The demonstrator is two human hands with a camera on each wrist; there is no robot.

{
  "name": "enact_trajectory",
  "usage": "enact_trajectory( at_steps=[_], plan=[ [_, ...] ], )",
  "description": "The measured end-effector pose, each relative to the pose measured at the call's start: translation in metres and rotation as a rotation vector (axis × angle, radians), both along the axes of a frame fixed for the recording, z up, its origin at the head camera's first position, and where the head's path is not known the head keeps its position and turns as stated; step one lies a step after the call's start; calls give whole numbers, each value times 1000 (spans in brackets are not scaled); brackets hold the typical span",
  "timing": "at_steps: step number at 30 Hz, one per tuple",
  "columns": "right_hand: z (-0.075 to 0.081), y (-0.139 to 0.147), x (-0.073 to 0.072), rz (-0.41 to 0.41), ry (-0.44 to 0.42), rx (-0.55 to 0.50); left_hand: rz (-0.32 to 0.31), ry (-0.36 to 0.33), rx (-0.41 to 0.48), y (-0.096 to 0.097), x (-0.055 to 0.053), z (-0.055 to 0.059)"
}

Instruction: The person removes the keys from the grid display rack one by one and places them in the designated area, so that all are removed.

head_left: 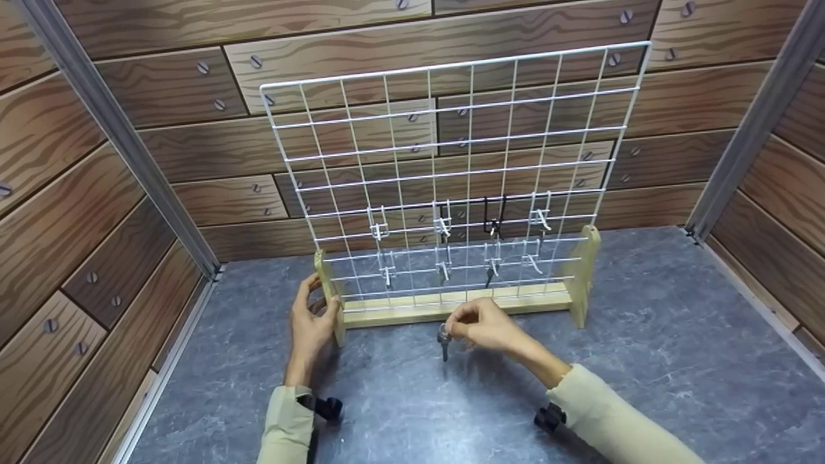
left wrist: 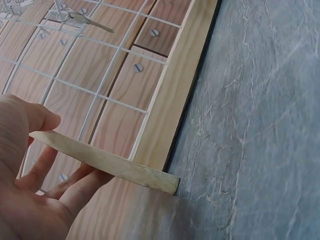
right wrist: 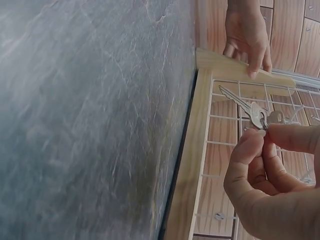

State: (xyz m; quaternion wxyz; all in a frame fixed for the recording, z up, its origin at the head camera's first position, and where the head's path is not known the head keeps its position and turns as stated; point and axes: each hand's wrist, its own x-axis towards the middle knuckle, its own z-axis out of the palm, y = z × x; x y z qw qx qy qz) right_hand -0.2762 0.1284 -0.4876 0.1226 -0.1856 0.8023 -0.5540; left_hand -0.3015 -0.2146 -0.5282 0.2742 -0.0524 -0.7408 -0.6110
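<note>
A white wire grid (head_left: 472, 138) stands upright in a pale wooden base (head_left: 393, 314). My left hand (head_left: 312, 328) grips the base's left end board (left wrist: 115, 162), thumb on one face and fingers on the other. In front of the base, my right hand (head_left: 493, 328) pinches a metal key (right wrist: 245, 105) at its ring, between thumb and fingertips. The key hangs downward, clear of the tabletop. Several hooks (head_left: 443, 225) sit in two rows on the lower grid. A key (left wrist: 92, 22) hangs from one of them in the left wrist view.
A grey marbled tabletop (head_left: 399, 412) lies under the stand. Wood-patterned walls (head_left: 167, 77) rise behind and at both sides, with metal corner posts (head_left: 122, 122). The right end board (head_left: 583, 277) of the base stands beyond my right hand.
</note>
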Motion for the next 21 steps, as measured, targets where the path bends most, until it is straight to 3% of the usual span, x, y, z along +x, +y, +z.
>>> enact_trajectory(
  at_steps=[8,21],
  plan=[
    [-8,-11,-2,5,-43,-8,3,12,-3,1,1,-1],
    [-25,-29,-3,15,-25,8,7,25,9,1,0,-3]
  ],
)
